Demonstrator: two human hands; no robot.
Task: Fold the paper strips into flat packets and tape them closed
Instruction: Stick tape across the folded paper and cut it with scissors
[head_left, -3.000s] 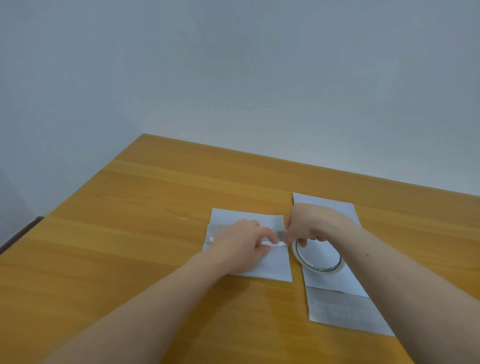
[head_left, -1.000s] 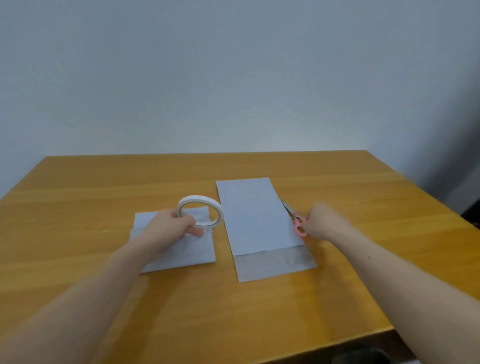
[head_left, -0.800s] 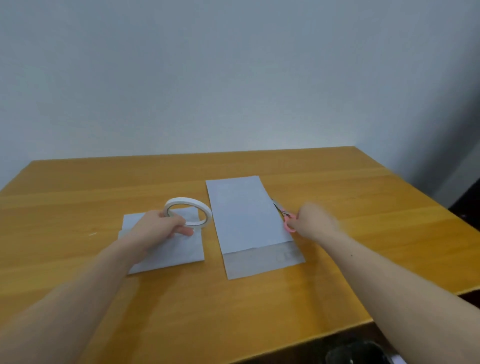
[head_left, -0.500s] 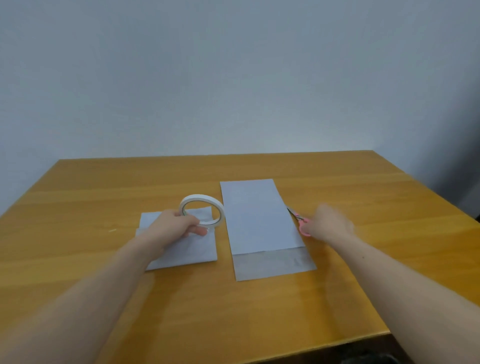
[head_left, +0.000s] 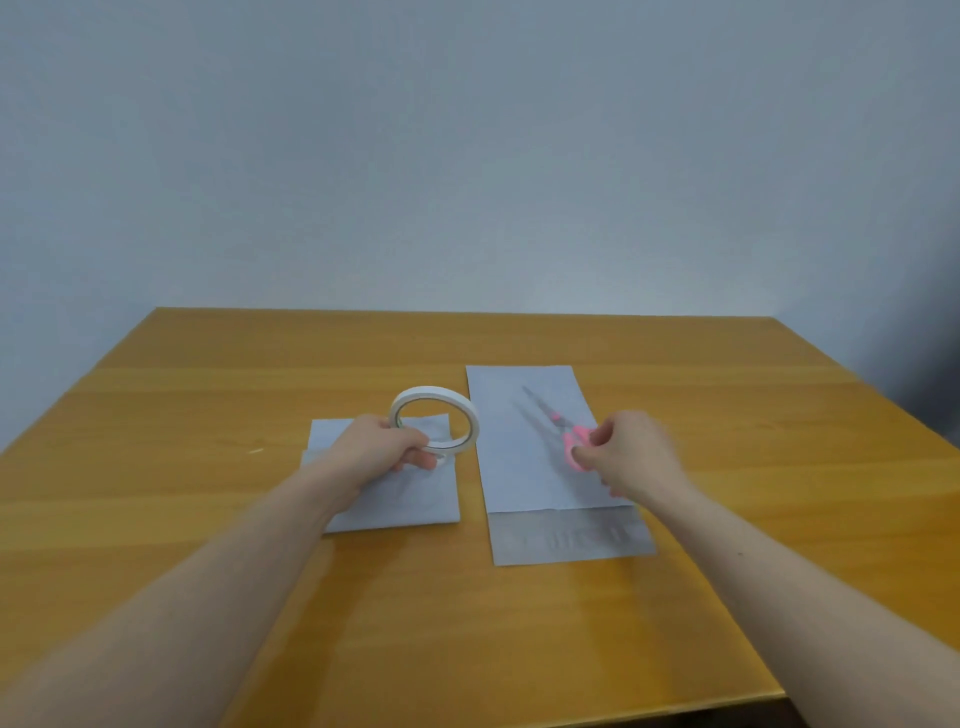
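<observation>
Taping is the step in hand: the left hand (head_left: 382, 448) grips the white ring-shaped tape roll (head_left: 435, 425), lifted above the small folded white paper packet (head_left: 415, 501) on the wooden table (head_left: 208, 415). The right hand (head_left: 631, 457) pinches the pink-handled scissors (head_left: 563, 434), blurred, over the long white paper strip (head_left: 524, 467). Next, likely, cut 1 tape piece.

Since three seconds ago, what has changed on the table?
The tape roll passed from the right hand to the left hand, which holds it raised. The right hand took the pink scissors, now over the long paper strip. Both papers stayed.
</observation>
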